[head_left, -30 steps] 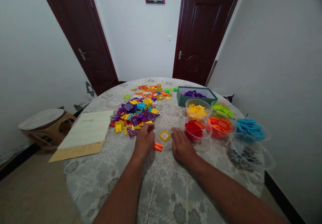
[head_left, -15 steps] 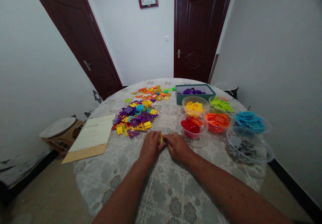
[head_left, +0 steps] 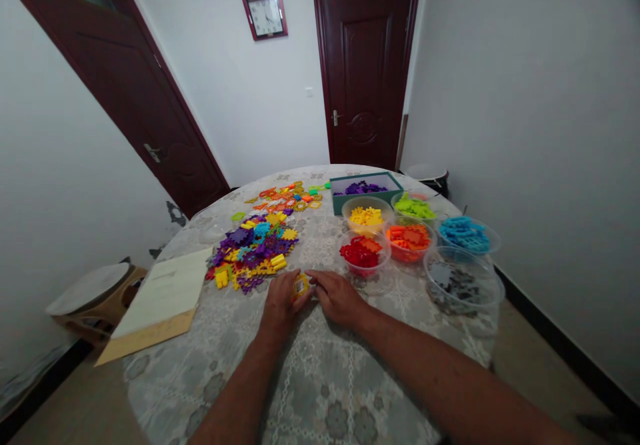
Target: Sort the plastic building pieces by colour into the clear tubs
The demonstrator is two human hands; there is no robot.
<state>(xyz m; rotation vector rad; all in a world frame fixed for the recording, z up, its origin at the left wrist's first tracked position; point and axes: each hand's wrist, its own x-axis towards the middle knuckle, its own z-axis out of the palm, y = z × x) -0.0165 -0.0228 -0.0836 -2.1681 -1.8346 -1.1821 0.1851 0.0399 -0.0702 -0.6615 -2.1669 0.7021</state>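
A small yellow plastic piece (head_left: 301, 286) with a pale patch on its face is held between my two hands, just above the tablecloth. My left hand (head_left: 280, 298) closes around its left and lower edges, thumb underneath. At its upper right edge are the bent fingertips of my right hand (head_left: 340, 297), pinched together. My fingers cover part of the piece. Just beyond my left hand lies a mixed pile of purple, yellow and blue plastic gear pieces (head_left: 255, 245). Nearest my right hand stands a clear bowl of red pieces (head_left: 362, 253).
Bowls of yellow (head_left: 367, 216), orange (head_left: 409, 240), green (head_left: 414, 206), blue (head_left: 465, 234) and grey pieces (head_left: 456, 285) stand on the right. Behind them is a green box (head_left: 345, 202) with purple pieces. Orange pieces (head_left: 285, 195) lie far back. Paper on a brown folder (head_left: 160, 292) overhangs the left edge.
The camera view has turned slightly right and up, so the scene sits further left. Between my hands, the yellow piece's face shows more plainly now; my fingers stay around it.
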